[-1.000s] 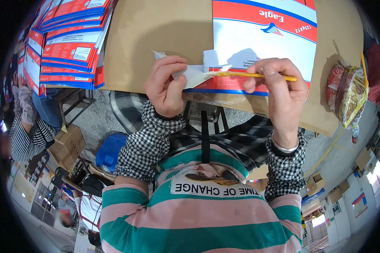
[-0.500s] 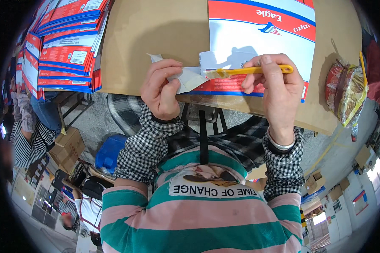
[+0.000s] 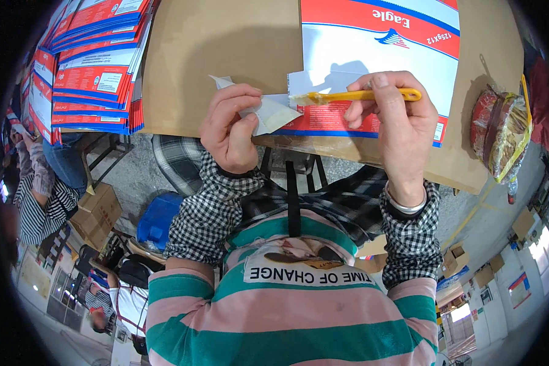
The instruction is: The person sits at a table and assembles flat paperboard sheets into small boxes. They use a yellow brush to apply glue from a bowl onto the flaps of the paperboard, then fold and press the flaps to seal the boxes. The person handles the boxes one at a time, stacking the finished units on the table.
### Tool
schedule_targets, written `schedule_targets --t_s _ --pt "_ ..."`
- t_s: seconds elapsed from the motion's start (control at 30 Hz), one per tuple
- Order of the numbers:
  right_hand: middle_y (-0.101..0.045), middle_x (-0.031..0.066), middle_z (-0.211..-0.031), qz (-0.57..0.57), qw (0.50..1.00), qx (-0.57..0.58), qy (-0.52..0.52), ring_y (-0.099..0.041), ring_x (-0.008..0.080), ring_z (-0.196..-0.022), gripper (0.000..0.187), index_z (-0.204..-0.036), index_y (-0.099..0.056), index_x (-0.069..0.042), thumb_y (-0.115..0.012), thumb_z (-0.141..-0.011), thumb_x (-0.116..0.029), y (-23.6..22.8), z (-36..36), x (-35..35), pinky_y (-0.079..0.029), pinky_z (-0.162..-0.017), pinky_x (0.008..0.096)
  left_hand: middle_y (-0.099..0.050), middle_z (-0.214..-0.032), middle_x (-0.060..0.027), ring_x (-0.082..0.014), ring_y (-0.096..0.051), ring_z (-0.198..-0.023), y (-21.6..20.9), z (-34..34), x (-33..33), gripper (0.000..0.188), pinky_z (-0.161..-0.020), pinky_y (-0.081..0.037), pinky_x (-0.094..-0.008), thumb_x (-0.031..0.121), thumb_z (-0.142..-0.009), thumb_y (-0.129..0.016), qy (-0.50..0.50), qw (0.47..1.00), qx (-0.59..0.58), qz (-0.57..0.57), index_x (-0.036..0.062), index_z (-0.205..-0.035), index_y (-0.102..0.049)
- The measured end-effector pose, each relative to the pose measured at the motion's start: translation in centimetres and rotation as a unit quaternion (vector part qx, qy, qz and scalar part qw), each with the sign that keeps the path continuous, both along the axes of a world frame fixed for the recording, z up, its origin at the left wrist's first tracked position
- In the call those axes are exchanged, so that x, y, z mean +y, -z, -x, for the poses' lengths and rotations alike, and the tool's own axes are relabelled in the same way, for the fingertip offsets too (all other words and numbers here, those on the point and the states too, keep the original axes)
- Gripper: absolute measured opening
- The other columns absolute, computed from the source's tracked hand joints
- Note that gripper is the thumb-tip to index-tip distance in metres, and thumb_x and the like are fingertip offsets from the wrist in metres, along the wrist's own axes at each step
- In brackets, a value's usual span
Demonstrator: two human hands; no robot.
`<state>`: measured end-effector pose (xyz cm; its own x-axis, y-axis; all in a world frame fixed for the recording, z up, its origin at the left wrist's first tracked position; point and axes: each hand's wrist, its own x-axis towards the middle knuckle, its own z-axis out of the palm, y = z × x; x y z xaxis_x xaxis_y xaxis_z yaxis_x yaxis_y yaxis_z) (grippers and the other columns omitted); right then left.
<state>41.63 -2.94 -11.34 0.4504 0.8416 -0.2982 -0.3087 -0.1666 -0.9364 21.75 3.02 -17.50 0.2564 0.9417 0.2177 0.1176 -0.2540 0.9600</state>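
My left hand (image 3: 232,128) is closed on a piece of white paper (image 3: 271,117), one corner of which sticks out past the fingers. My right hand (image 3: 402,122) grips a brush with a yellow handle (image 3: 372,95), held nearly level. Its pale, sticky-looking tip (image 3: 299,99) points left, over the edge of a white flap beside the paper; whether it touches cannot be made out. Beneath the brush and right hand lies a flat printed carton sheet (image 3: 341,46) in red, white and blue.
Stacked printed carton sheets (image 3: 91,73) fill the left of the brown-covered table (image 3: 226,36). A clear plastic-wrapped bundle (image 3: 500,134) lies at the right edge. Below left are a blue bin (image 3: 157,221) and a cardboard box (image 3: 97,213). Another person in stripes (image 3: 46,207) is at far left.
The brush has shifted slightly left and farther from me, its tip moving from the paper's corner toward the white flap's edge. My left hand keeps its hold on the paper.
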Motion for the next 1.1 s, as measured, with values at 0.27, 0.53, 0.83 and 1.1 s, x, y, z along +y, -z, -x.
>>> schedule_targets --t_s 0.27,0.53,0.83,1.1 --pt "-0.064 0.0124 -0.079 -0.011 1.000 0.004 0.007 -0.059 0.0108 -0.059 0.016 -0.088 -0.056 0.003 -0.052 -0.094 -0.012 0.0 -0.3 0.0 -0.049 -0.052 0.0213 -0.061 -0.096 -0.0205 -0.0231 -0.057 -0.086 -0.4 0.3 0.4 0.024 -0.079 -0.043 -0.0305 0.003 -0.067 -0.049 0.013 0.999 0.002 0.040 -0.0095 -0.084 -0.060" --pt "-0.064 0.0178 -0.080 -0.051 0.989 0.114 0.083 -0.060 0.0172 -0.055 0.021 -0.089 -0.054 0.000 -0.049 -0.096 -0.019 0.8 -1.8 -0.6 -0.049 -0.048 0.0246 -0.060 -0.092 -0.0206 -0.0232 -0.057 -0.085 -0.6 -0.2 0.5 0.019 -0.082 -0.044 -0.0317 0.005 -0.072 -0.049 -0.027 0.995 -0.061 0.080 -0.0096 -0.079 -0.059" --pt "-0.063 0.0161 -0.078 -0.026 0.994 0.068 0.085 -0.060 0.0158 -0.054 0.021 -0.089 -0.054 0.002 -0.049 -0.096 -0.017 0.9 -0.6 -0.8 -0.049 -0.048 0.0235 -0.061 -0.093 -0.0159 -0.0187 -0.057 -0.086 -0.5 -0.1 0.6 0.013 -0.080 -0.044 -0.0285 -0.005 -0.071 -0.052 -0.014 0.994 -0.062 0.085 -0.0064 -0.080 -0.060" --pt "-0.064 0.0148 -0.080 -0.012 0.996 0.075 0.043 -0.060 0.0143 -0.056 0.018 -0.090 -0.054 0.001 -0.050 -0.095 -0.015 1.7 -0.3 -0.7 -0.049 -0.048 0.0232 -0.062 -0.089 -0.0179 -0.0221 -0.057 -0.084 -0.5 0.0 0.5 0.015 -0.081 -0.044 -0.0311 -0.001 -0.066 -0.050 -0.031 0.995 -0.037 0.084 -0.0075 -0.076 -0.058"
